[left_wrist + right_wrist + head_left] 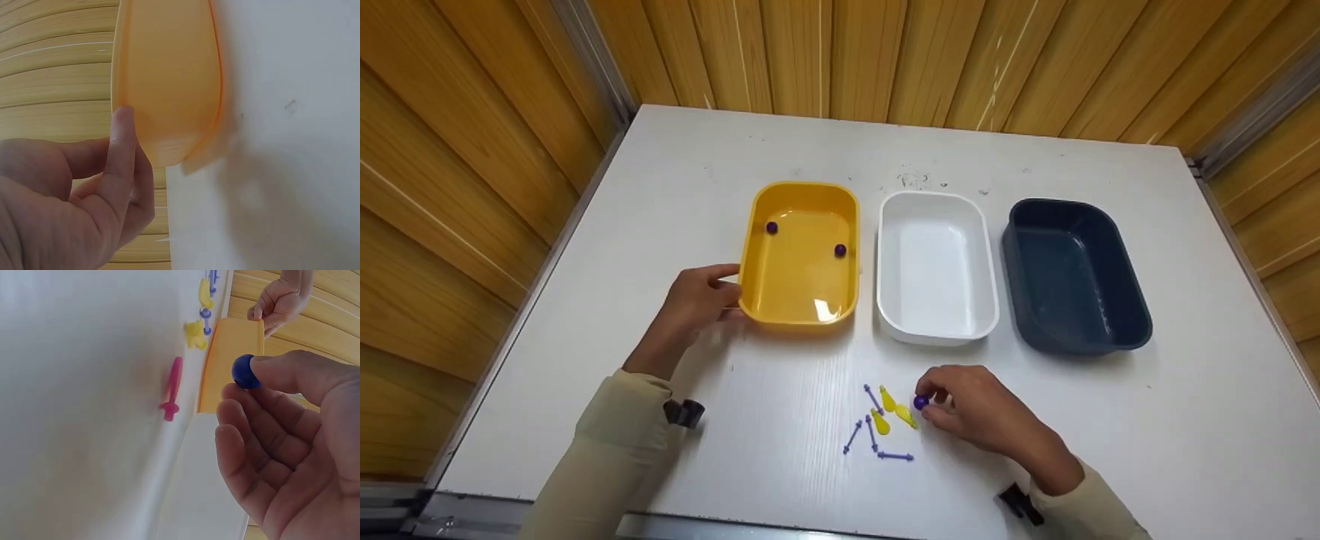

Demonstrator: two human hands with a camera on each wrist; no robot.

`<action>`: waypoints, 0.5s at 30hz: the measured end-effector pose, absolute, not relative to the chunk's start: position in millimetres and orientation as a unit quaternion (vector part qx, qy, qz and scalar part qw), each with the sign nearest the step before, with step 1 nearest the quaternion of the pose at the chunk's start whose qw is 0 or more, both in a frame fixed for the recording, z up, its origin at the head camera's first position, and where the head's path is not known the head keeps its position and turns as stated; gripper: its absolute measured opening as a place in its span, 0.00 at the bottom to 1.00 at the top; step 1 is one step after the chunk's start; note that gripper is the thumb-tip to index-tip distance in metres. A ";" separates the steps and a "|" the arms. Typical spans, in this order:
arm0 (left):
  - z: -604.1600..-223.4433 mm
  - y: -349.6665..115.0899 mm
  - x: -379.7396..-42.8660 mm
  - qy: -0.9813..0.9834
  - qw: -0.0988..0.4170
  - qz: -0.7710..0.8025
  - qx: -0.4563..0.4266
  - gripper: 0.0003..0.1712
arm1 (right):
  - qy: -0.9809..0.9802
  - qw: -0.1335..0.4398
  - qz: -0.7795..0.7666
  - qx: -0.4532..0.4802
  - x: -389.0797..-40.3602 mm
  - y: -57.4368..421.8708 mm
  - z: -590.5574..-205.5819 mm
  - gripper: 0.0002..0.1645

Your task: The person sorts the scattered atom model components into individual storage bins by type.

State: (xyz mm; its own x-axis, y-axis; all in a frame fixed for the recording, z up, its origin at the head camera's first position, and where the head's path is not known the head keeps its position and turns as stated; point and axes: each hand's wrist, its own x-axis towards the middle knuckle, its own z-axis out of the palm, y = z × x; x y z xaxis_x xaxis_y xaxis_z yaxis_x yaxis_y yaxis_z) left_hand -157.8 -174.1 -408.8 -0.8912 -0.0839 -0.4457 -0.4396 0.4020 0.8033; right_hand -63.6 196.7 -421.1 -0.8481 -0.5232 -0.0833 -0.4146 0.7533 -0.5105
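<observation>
My right hand [979,405] pinches a small purple ball [921,403] between thumb and finger, just above the table. In the right wrist view the ball [244,372] looks blue; the other fingers curl loosely below it. Beside the yellow tray [799,325], my left hand [697,300] touches its left wall, a fingertip [122,118] lying against the outside near the rim. Inside that tray lie two purple balls, one at left [772,227] and one at right [840,250]. Close to the right hand are yellow drop-shaped pieces [880,422] and several thin purple sticks [895,456].
A white tray [937,339] stands in the middle and a dark blue tray [1076,349] at the right. In the right wrist view a pink sword-shaped piece [171,391] lies on the table. Wood-patterned walls [862,60] enclose the white table [780,465].
</observation>
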 end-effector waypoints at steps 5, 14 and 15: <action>-407.8 -174.8 -156.0 0.826 0.176 0.509 -0.166 0.29 | 0.928 0.115 -0.259 -0.243 -71.4 183.0 -415.6 0.06; -410.5 -173.5 -158.2 0.825 0.175 0.510 -0.170 0.29 | 0.932 0.050 -0.268 -0.240 -92.4 157.4 -401.9 0.08; -411.0 -173.1 -158.5 0.825 0.175 0.509 -0.170 0.29 | 0.931 0.039 -0.273 -0.240 -94.9 155.1 -401.3 0.08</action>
